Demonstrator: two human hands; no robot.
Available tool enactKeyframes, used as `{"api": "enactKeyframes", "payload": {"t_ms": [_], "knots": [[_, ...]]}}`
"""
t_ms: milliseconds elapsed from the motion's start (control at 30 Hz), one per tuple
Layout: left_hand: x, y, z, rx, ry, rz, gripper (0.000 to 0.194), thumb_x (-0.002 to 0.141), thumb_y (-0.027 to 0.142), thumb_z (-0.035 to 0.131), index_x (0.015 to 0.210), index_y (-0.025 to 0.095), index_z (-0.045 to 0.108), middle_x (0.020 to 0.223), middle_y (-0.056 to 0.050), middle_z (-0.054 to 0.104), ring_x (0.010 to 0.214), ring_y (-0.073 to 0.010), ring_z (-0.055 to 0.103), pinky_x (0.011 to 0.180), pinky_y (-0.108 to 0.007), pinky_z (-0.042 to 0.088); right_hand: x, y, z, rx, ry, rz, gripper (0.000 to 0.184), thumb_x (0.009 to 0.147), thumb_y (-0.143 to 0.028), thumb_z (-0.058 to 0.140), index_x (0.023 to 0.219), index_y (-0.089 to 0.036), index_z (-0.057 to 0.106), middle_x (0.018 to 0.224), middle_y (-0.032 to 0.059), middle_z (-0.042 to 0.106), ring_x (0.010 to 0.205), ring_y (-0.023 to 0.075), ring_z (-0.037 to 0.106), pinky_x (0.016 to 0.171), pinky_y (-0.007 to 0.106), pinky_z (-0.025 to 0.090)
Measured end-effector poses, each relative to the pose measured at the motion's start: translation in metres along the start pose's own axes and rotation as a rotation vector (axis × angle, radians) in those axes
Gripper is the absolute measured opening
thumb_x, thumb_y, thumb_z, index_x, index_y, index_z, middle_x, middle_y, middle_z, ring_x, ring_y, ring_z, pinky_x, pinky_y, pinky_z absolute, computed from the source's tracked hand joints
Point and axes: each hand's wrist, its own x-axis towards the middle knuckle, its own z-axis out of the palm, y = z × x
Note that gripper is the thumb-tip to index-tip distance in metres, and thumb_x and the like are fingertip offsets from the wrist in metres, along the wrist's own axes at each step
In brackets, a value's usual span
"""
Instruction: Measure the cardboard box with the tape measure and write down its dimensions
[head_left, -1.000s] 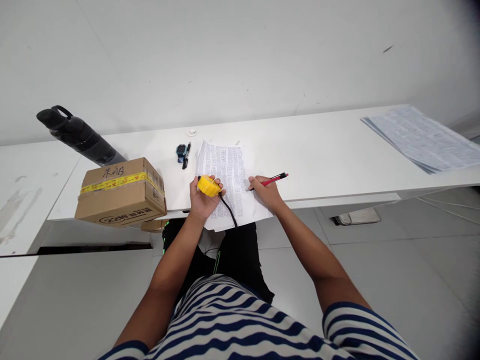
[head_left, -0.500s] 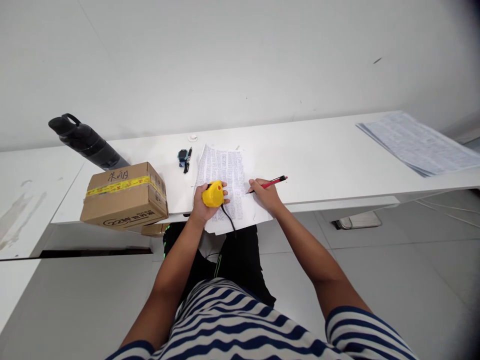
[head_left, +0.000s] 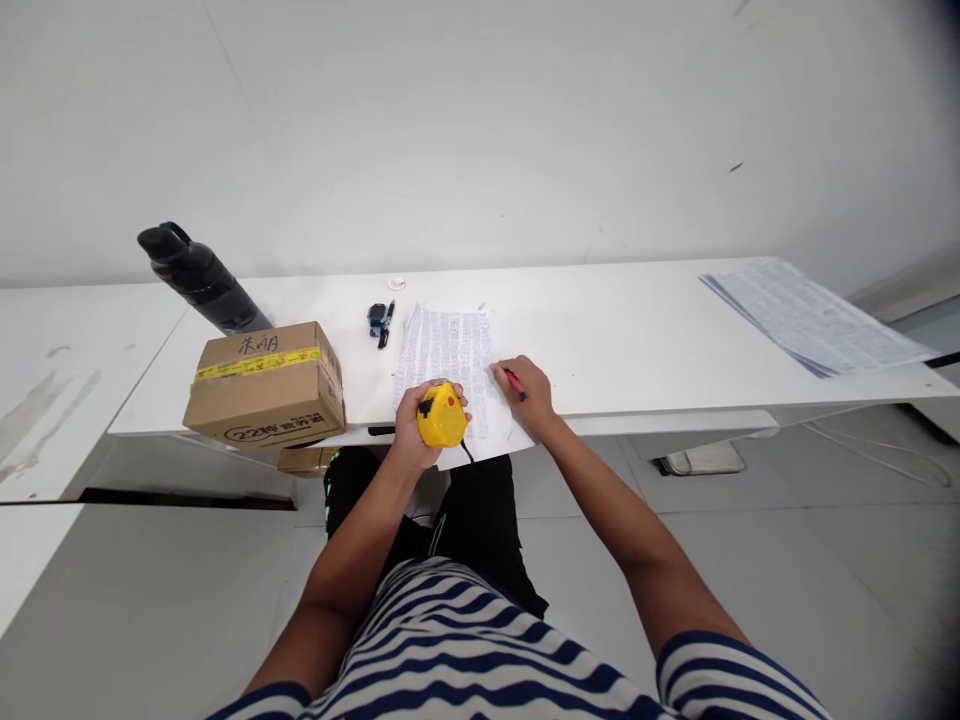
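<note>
My left hand (head_left: 417, 425) is wrapped round a yellow tape measure (head_left: 442, 416), whose black strap hangs below it. Under it lie sheets of paper (head_left: 442, 345) filled with dense writing, reaching to the desk's front edge. On the right side of the sheets rests my right hand (head_left: 529, 392), closed round a red and black pen (head_left: 516, 383). Most of the pen is hidden by the fingers, and its tip cannot be made out.
At left a taped cardboard box (head_left: 262, 385) stands before a black bottle (head_left: 202, 280). A small dark watch-like thing (head_left: 377, 316) and a black pen (head_left: 386, 325) lie behind the papers. A paper stack (head_left: 814, 315) covers the right end of the white desk (head_left: 615, 340).
The tape measure has turned in my left hand and come a little nearer to me. In my right hand the pen has swung from pointing out rightward to lying mostly within the fingers.
</note>
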Motion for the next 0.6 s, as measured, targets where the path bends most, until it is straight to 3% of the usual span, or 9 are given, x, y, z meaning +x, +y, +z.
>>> {"api": "enactKeyframes", "payload": {"t_ms": [100,167,267,367,467,600], "knots": [[-0.006,0.005,0.004,0.019,0.012,0.064,0.04,0.078,0.057,0.06,0.08,0.017,0.058,0.079,-0.003,0.063,0.073,-0.0161,0.063,0.068,-0.032,0.056,0.009,-0.01,0.001,-0.178,-0.01,0.009,0.045,0.093,-0.021,0.041,0.134,-0.013,0.055,0.125,0.0206,0.059,0.1,0.0311,0.061,0.083,0.045,0.048],[-0.008,0.008,0.005,0.081,0.04,0.173,0.047,0.079,0.066,0.057,0.081,0.019,0.055,0.074,-0.001,0.062,0.067,-0.0152,0.062,0.066,-0.032,0.055,0.006,-0.026,-0.002,-0.141,0.055,-0.005,0.052,0.092,-0.018,0.041,0.143,-0.012,0.046,0.139,0.0247,0.05,0.121,0.0367,0.053,0.093,0.053,0.045],[-0.013,0.011,0.004,0.201,0.084,0.372,0.059,0.078,0.08,0.049,0.084,0.021,0.051,0.07,0.0,0.06,0.062,-0.0144,0.059,0.062,-0.029,0.052,-0.023,-0.064,-0.008,0.272,0.042,-0.128,0.055,0.098,-0.031,0.042,0.151,-0.022,0.034,0.151,0.0172,0.043,0.138,0.031,0.042,0.103,0.052,0.045],[-0.021,0.013,0.001,0.349,0.112,0.493,0.067,0.077,0.087,0.035,0.089,0.023,0.051,0.071,0.001,0.058,0.062,-0.0147,0.056,0.058,-0.028,0.048,-0.066,-0.108,-0.008,0.7,-0.274,-0.27,0.061,0.099,-0.046,0.045,0.154,-0.037,0.022,0.157,0.0067,0.039,0.14,0.0247,0.044,0.106,0.047,0.047],[-0.031,0.014,-0.005,0.51,0.149,0.587,0.067,0.081,0.085,0.028,0.093,0.024,0.053,0.071,0.002,0.053,0.06,-0.0142,0.05,0.055,-0.027,0.045,-0.094,-0.14,-0.001,0.788,-0.245,-0.315,0.065,0.095,-0.05,0.053,0.154,-0.039,0.028,0.163,0.0013,0.027,0.149,0.0245,0.029,0.12,0.048,0.031],[-0.04,0.018,-0.012,0.641,0.163,0.702,0.063,0.09,0.077,0.02,0.095,0.024,0.054,0.078,0.0,0.053,0.065,-0.0144,0.049,0.061,-0.028,0.044,-0.1,-0.15,0.012,0.88,-0.2,-0.368,0.062,0.096,-0.053,0.05,0.153,-0.038,0.031,0.164,-0.0011,0.025,0.151,0.0243,0.023,0.124,0.049,0.021]]}}
